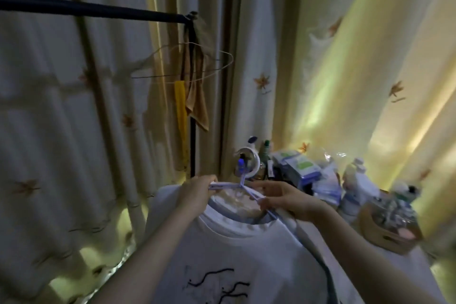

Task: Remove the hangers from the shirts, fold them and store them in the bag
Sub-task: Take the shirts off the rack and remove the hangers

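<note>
A white T-shirt (237, 259) with a black print hangs in front of me on a pale purple hanger (243, 186). My left hand (195, 191) grips the hanger's left arm at the shirt's shoulder. My right hand (283, 198) pinches the hanger's right arm beside the collar. The hanger's hook points up and away from me, off the black rail (93, 10). The lower part of the shirt runs out of the frame. No bag is in view.
An empty wire hanger (182, 64) hangs from the end of the black rail, with a brown cloth (197, 96) and a yellow strip (181, 106) beside it. Curtains fill the background. Right of the shirt stand bottles (355, 180), packets and a wooden basket (389, 232).
</note>
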